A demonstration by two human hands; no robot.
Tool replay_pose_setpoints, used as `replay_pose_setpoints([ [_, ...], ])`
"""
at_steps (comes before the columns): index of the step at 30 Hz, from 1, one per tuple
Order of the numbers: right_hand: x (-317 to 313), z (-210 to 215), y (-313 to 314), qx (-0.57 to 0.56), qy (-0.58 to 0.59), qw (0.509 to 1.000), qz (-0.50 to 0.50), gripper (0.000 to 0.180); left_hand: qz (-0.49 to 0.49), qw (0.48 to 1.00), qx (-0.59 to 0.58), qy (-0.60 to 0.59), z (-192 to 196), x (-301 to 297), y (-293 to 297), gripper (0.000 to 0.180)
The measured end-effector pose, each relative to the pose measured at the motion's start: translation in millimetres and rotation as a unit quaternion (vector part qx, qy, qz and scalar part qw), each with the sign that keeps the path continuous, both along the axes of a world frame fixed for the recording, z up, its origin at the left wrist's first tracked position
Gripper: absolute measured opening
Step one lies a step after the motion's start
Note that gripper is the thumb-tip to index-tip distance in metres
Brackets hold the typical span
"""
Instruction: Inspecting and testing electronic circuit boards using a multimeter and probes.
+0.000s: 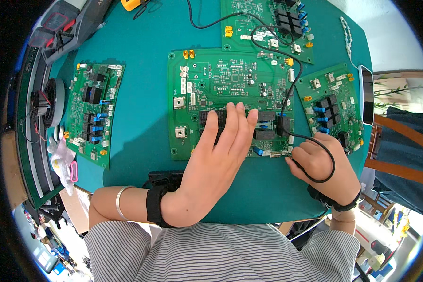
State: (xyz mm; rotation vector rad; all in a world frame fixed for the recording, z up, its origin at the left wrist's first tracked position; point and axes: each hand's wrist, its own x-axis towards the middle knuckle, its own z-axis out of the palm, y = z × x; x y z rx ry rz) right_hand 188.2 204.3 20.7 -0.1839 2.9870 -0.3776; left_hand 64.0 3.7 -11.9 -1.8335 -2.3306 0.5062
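A large green circuit board [230, 98] lies in front of me, with black relays, white sockets and yellow jumpers on it. My left hand [221, 155] rests flat across its lower middle, fingers stretched out over the black relays. At the board's lower right corner, my right hand [319, 157] is closed, thumb and fingertips pinched beside a white pin header [275, 153]. A thin black cable [300, 80] crosses the board, loops over the right hand and curls back into the pinch. The cable's tip is hidden by the fingers.
Similar boards lie at the left [94, 110], the right [336, 105] and the back [268, 28] of the green table mat [141, 84]. A phone [366, 94] is at the right edge. A black cable reel [51, 103] and a plastic bag [62, 157] sit at the left.
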Motion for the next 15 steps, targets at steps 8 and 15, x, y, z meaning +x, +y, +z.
replay_pose_setpoints([
  [8,0.4,5.6,0.5,-0.005,-0.005,1.0,-0.003,0.022,0.0,1.0,-0.003,0.002,0.7,-0.2,-0.3,0.083],
  [15,-0.6,2.9,0.3,-0.025,-0.029,0.999,-0.015,0.021,0.001,1.0,-0.003,0.0,-0.6,0.1,0.0,0.083],
])
